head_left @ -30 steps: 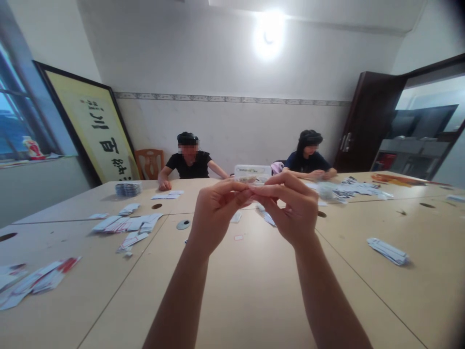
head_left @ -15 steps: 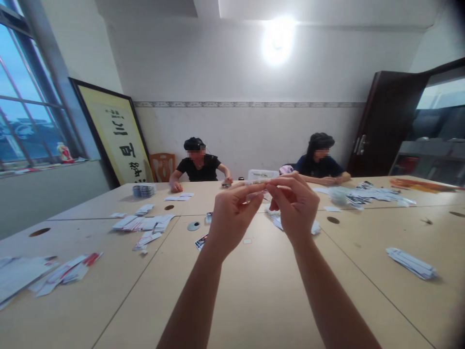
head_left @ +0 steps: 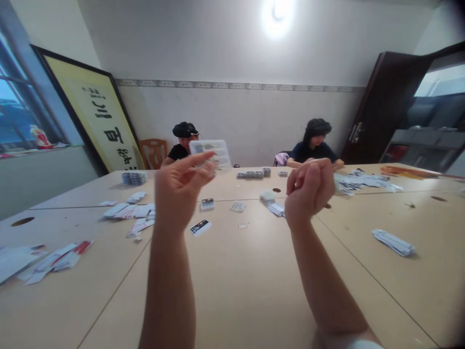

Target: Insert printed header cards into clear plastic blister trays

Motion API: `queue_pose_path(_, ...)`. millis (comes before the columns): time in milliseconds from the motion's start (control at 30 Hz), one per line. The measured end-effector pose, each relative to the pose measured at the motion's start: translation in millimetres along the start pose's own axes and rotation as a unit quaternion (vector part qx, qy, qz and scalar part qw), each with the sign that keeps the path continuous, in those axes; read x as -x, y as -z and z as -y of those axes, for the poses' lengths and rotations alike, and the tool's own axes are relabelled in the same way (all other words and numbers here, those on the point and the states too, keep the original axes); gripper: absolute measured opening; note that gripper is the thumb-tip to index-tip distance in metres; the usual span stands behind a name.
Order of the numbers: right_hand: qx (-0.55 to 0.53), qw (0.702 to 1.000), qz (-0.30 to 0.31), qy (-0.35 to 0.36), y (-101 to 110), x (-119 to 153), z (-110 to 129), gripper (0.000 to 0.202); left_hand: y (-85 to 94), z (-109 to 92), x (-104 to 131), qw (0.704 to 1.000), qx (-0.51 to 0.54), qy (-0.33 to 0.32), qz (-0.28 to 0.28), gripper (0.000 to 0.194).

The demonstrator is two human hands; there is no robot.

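Note:
A clear plastic case with compartments (head_left: 223,149) is pinched in my left hand (head_left: 181,186), raised at left of centre, its index finger stretched across the front. Small dark bits show inside the case. My right hand (head_left: 308,186) is raised apart from it at right of centre, with its fingers curled together; whatever they hold, if anything, is hidden. On the table beyond and between the hands lie a small box (head_left: 207,204), a black and white printed card (head_left: 200,227), a clear packet (head_left: 238,207) and a small red-edged label (head_left: 242,226).
Folded white papers (head_left: 127,211) lie at left, and a bundle of strips (head_left: 393,242) at right. Stacked packs (head_left: 254,174) stand at the far edge, near two seated people. A plastic bag (head_left: 268,195) lies near my right hand; more papers (head_left: 363,180) are at far right.
My hands have moved apart, the left one going left with the case and the right one slightly right. The case now shows more fully. The view has tilted down a little.

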State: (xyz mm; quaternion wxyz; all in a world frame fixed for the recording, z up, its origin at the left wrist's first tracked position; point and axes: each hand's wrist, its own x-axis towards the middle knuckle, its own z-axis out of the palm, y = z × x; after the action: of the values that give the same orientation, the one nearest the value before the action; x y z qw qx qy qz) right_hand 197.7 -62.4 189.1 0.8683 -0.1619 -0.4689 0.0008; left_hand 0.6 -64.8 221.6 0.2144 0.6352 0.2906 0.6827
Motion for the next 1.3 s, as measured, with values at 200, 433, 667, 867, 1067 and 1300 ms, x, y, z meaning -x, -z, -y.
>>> queue_pose_path(200, 0.145, 0.984, -0.010, 0.099, 10.9, 1.4, -28.4, 0.045, 32.6, 1.2, -9.2, 0.991, 0.008, 0.000, -0.132, 0.019)
queue_pose_path(433, 0.344, 0.928, 0.118, -0.079, 38.3, 9.0, -131.0, 0.044, 45.1, 14.0, -17.0, 0.989, -0.024, -0.009, -0.148, 0.019)
queue_pose_path(667, 0.351, 0.811, 0.250, -0.395, 83.9, 22.4, -182.0, 0.016, 53.5, 19.1, -19.4, 0.988, -0.031, 0.035, -0.145, 0.021)
queue_pose_path(867, 0.313, 0.837, 0.234, -0.383, 85.0, -2.5, -170.1, 0.013, 59.4, 21.0, -20.3, 0.987, -0.050, 0.045, -0.145, 0.021)
queue_pose_path(1067, 0.316, 0.805, 0.317, -0.390, 72.7, 2.4, -160.2, 0.040, 66.2, 23.0, -19.3, 0.980, -0.143, 0.080, -0.112, 0.027)
queue_pose_path(1300, 0.301, 0.758, 0.509, -0.276, -6.0, 109.5, -133.4, 0.012, 75.2, 32.4, -21.3, 0.964, -0.224, 0.137, -0.046, 0.018)
